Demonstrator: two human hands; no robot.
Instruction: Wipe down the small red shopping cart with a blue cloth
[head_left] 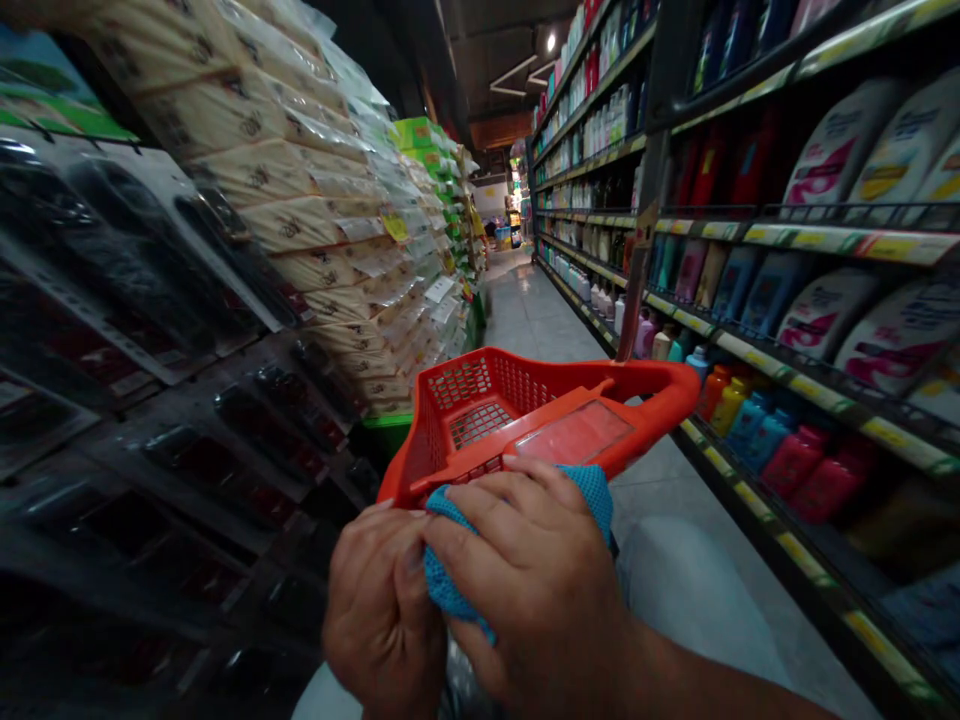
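Evidently the work is at a middle point, with the blue cloth (596,488) pressed to the near side of the red basket (551,378) and neither let go of nor laid aside. The right hand (536,570) is folded down over the cloth, fingers bunched and curled across it, so that the fabric shows only at its left and right edges. Just beside it, the left hand (386,600) is curled over the near left end of the basket's rim, its thumb at the left edge of the cloth; whether it pinches the fabric as well cannot be told. What is done is hard to judge: no sheen, streak or mark that can be made out sets a treated part of the plastic apart from an untreated one. As for what is left, the cloth covers only a short stretch of the near rim, while the clear panel (576,432) just beyond it, the far wall and the handle-like right corner (671,388) lie uncovered, and any of them may be either finished or waiting. Left of the basket rise stacked packs (285,170), to the right run shelves (847,240) of bottles (844,130), and the tiled floor (551,325) leads away to the far end
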